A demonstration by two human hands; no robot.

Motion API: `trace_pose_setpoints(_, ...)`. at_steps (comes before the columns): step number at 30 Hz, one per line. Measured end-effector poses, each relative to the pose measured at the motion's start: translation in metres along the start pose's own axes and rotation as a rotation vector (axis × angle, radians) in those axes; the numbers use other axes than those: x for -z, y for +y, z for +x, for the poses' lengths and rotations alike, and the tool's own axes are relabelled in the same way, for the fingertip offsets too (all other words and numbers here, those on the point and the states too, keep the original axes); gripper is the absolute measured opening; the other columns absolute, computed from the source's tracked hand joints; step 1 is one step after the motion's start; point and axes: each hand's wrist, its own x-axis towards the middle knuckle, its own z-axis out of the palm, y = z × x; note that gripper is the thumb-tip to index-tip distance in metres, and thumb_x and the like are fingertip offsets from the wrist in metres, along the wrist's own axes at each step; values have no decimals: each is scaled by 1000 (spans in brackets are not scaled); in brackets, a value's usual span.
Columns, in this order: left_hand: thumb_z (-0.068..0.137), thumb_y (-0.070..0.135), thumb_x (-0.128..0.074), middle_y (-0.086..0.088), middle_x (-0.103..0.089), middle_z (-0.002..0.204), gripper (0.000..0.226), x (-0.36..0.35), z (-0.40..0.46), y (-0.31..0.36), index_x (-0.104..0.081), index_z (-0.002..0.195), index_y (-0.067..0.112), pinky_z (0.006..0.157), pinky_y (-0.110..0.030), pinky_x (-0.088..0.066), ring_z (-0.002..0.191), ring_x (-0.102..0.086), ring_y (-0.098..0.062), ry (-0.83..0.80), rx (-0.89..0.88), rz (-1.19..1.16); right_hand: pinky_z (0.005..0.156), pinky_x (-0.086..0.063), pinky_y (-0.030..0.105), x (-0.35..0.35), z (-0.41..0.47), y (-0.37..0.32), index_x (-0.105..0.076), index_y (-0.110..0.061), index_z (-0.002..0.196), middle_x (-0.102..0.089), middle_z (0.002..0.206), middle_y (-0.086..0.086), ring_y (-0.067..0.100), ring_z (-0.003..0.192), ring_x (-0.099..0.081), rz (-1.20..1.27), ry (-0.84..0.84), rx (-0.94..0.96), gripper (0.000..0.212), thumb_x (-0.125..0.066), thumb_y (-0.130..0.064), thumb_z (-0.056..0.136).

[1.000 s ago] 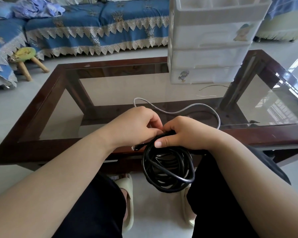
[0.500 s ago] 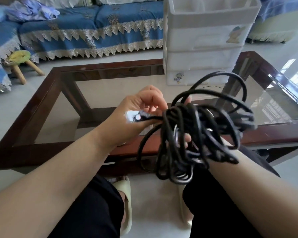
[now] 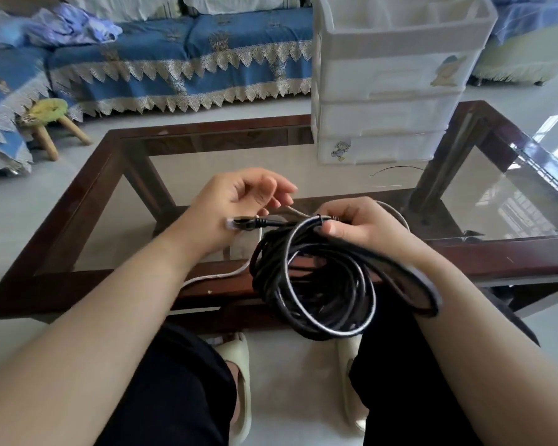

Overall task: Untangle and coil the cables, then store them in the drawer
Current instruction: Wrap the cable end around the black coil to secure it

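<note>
My right hand (image 3: 358, 225) grips the coiled black cable (image 3: 316, 284), which hangs over the table's (image 3: 78, 220) near edge. My left hand (image 3: 239, 204) is relaxed, fingers loose, the cable's plug (image 3: 239, 224) lying against its palm.

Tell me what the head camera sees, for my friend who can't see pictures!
A person's right hand holds a coiled black cable above their lap, its plug end lying across the open left hand. Behind stand a glass table and white plastic drawers.
</note>
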Motion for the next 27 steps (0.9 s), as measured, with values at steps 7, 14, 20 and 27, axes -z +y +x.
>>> trace_pose_setpoints(7, 73, 84, -26, 0, -71, 113, 89, 12, 2, -7, -65, 116, 16, 98, -33, -50, 109, -65, -17, -203, 23, -15, 65, -52, 26, -6, -4, 7, -69, -25, 79, -69, 72, -2, 9, 66, -64, -289, 177, 76, 31, -75, -50, 61)
trace_pose_setpoints(14, 57, 75, -67, 27, -44, 138, 91, 4, -11, 17, -37, 139, 48, 108, -23, -34, 130, -37, 10, -307, 73, 332, 65, -49, 33, -8, 2, 11, -67, -25, 88, -66, 70, -7, 8, 67, -61, -642, 281, 39, 57, -62, -72, 56)
trace_pose_setpoints(20, 61, 55, -83, 23, -33, 134, 118, -16, -3, 1, -2, 147, 53, 102, -20, -20, 119, -21, 9, -403, 50, 676, 72, -50, 30, -12, 2, 14, -69, -23, 94, -68, 77, -11, 6, 74, -62, -619, 308, 48, 37, -77, -47, 67)
trace_pose_setpoints(27, 82, 21, -66, 5, -64, 104, 63, -19, 5, -3, -38, 137, 34, 80, -32, -46, 98, -60, -16, -222, -57, 634, 70, -49, 24, -4, 6, 15, -66, -19, 92, -69, 81, -5, 2, 73, -62, -458, 164, -142, 38, -75, -49, 71)
